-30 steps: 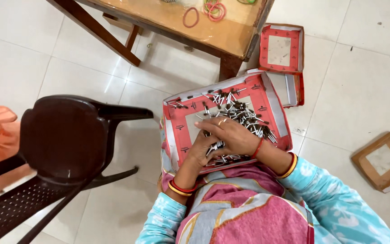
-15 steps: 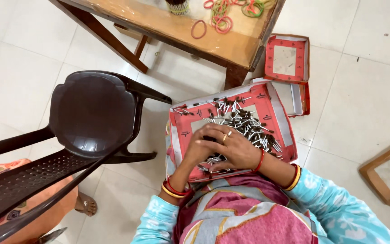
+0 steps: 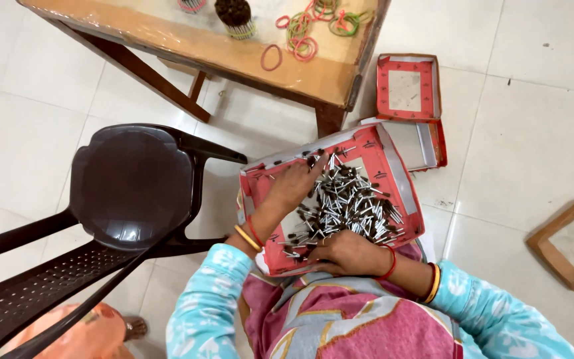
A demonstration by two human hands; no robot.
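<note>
Red tray (image 3: 393, 166) of small sticks (image 3: 350, 206) on lap, white tiled floor (image 3: 533, 133), wooden table (image 3: 234, 50)

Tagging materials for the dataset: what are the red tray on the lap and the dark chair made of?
Red tray: looks like paperboard, matte red lining, grey raw edges, creased walls. Dark chair: probably moulded plastic, glossy brown, one-piece seat with a perforated back.

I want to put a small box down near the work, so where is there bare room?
The wooden table is bare on its left half; loose rubber bands crowd its right. The dark plastic chair seat is bare. The red tray on the lap is crowded: small sticks and both hands, left hand, right hand.
</note>
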